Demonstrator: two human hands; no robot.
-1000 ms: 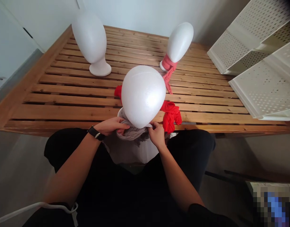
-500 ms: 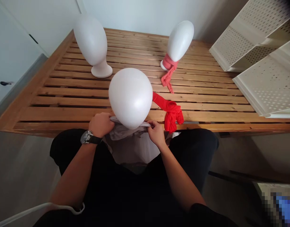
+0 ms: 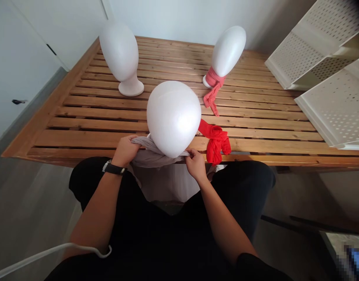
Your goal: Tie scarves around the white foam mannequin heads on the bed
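Grey cloth [image 3: 151,158]: one, at the nearest mannequin head [image 3: 173,117], below its dome
Grip: left hand [image 3: 126,150], right hand [image 3: 196,164] both pinching it
Mannequin heads [image 3: 121,50]: three
Red cloths [image 3: 216,141]: two
Perforated white bins [image 3: 333,111]: at least two, contents unclear

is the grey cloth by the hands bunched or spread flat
Bunched: the grey cloth runs in gathered folds from the left hand to the right hand, by the nearest white head.

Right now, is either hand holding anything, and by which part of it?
Yes, the grey cloth: the left hand grips a gathered stretch left of the nearest white head; the right hand pinches a stretch by the head's lower right.
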